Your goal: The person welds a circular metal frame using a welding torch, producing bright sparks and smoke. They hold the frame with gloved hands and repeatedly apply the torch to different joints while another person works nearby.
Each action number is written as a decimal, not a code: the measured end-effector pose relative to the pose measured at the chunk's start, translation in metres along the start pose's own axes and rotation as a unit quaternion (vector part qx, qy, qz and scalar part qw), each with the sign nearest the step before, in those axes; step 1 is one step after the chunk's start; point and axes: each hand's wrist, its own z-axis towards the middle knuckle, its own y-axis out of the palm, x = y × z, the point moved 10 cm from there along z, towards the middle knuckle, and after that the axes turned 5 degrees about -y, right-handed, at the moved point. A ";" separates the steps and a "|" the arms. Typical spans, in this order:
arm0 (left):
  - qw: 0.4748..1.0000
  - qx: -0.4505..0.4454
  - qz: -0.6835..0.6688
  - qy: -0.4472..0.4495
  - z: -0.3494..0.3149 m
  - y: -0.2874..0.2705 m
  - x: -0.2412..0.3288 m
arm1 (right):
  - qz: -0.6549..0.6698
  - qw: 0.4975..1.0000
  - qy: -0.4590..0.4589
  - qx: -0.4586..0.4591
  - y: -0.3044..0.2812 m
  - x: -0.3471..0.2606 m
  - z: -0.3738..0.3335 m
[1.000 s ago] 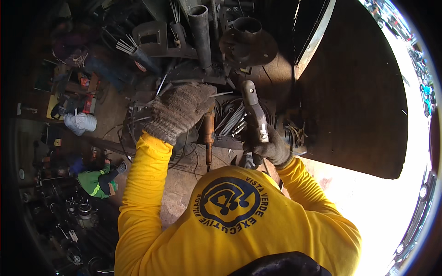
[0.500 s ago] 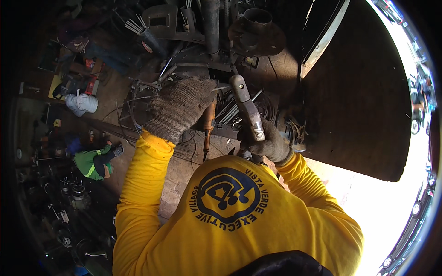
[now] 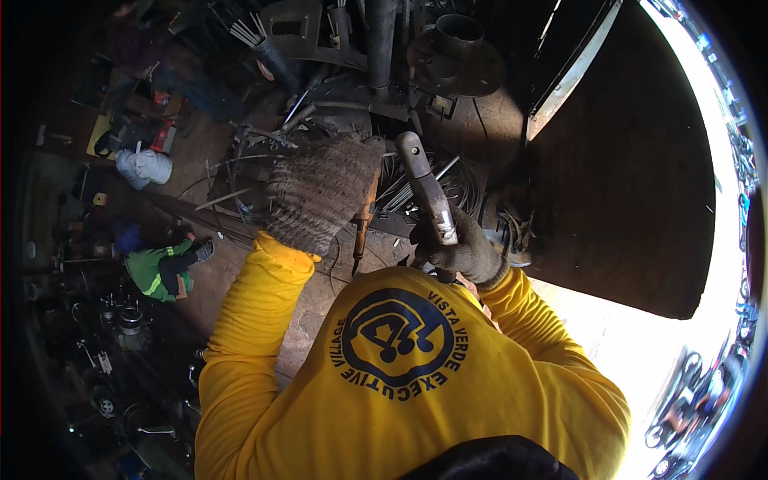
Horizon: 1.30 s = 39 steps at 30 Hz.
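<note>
My left hand (image 3: pixel 320 192), in a brown knit glove, is closed around a thin pale rod (image 3: pixel 222 199). The rod sticks out on the glove's left side. Just right of that glove is an orange-handled tool (image 3: pixel 363 232) with a dark lower end. The glove covers its top, so whether my fingers touch it is unclear. My right hand (image 3: pixel 472 254), also gloved, grips a bent metal bar (image 3: pixel 428 188) by its lower part. The bar's rounded upper end has a hole and points up and away from me. My right fingers are partly hidden behind the bar.
Beyond my hands lie metal rods (image 3: pixel 420 186) and coiled wire. Farther off stand a tube of pale rods (image 3: pixel 276 64), a vertical pipe (image 3: pixel 382 48) and a round metal plate (image 3: pixel 456 68). A large dark panel (image 3: pixel 632 192) stands right. A person in green (image 3: pixel 156 272) is at left.
The thin rod stuck out to the right of my left glove, reaching the metal bar; now it juts out to the left. My right hand keeps hold of the bar.
</note>
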 end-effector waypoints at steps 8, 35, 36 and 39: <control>0.994 -0.051 0.022 -0.096 0.006 -0.017 0.011 | 0.009 1.000 -0.002 0.006 0.003 0.006 0.001; 0.511 0.022 -0.666 -0.543 -0.263 0.124 -0.249 | -0.427 0.857 -0.064 0.281 -0.101 -0.049 -0.033; 0.493 0.028 -0.688 -0.531 -0.258 0.128 -0.248 | -0.454 0.842 -0.069 0.283 -0.094 -0.053 -0.031; 0.441 0.036 -0.753 -0.488 -0.252 0.138 -0.248 | -0.486 0.825 -0.048 0.284 -0.078 -0.056 -0.025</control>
